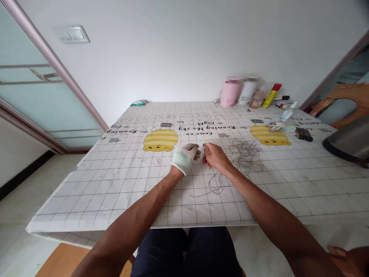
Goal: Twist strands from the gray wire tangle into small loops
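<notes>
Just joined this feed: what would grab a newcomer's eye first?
The left hand, in a pale fabric glove, and the bare right hand sit close mid-table. Right of them sprawls a tangle of grey thread on the grid-printed tablecloth. A pink container stands at the far edge.

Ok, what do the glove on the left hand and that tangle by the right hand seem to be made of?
The glove on the left hand looks like knitted cotton fabric: pale, matte, with soft folds. The tangle near the right hand looks like thin grey thread or fine wire with a dull finish; at this size, I cannot tell which.
</notes>
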`<state>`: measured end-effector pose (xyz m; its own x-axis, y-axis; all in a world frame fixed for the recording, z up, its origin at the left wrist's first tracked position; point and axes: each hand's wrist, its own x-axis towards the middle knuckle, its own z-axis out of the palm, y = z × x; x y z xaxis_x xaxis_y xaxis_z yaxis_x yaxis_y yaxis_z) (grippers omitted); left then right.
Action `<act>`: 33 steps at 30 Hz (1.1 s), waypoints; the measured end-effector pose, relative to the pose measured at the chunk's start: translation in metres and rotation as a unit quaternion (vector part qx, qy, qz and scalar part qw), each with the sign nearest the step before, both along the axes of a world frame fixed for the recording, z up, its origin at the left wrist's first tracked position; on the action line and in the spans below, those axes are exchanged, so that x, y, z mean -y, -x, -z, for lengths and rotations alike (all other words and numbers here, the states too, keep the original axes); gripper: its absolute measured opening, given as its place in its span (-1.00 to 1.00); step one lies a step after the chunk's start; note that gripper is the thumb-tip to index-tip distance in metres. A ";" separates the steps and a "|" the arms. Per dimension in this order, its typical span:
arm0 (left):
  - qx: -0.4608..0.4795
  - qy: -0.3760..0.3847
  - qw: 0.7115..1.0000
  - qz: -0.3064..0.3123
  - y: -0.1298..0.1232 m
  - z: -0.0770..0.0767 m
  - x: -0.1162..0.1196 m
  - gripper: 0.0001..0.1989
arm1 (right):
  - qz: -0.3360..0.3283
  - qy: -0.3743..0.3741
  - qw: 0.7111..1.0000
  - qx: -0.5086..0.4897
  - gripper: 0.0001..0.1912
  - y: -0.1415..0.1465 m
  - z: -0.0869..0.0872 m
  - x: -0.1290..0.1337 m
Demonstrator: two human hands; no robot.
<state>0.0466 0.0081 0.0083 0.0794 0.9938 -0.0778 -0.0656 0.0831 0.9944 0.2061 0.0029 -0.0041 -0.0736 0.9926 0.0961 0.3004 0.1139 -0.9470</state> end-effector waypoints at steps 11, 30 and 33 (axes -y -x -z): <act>0.091 0.003 0.994 -0.061 0.004 -0.008 -0.006 -0.83 | 0.101 -0.143 0.984 -0.042 -0.59 0.026 -0.004 0.013; -0.008 -0.030 0.999 -0.017 0.000 0.005 -0.003 -0.86 | 0.131 -0.202 0.968 0.067 -0.66 0.022 0.004 -0.001; 0.008 -0.023 1.000 -0.002 0.000 0.004 -0.002 -0.84 | 0.121 -0.241 0.958 0.099 -0.67 0.020 0.003 -0.001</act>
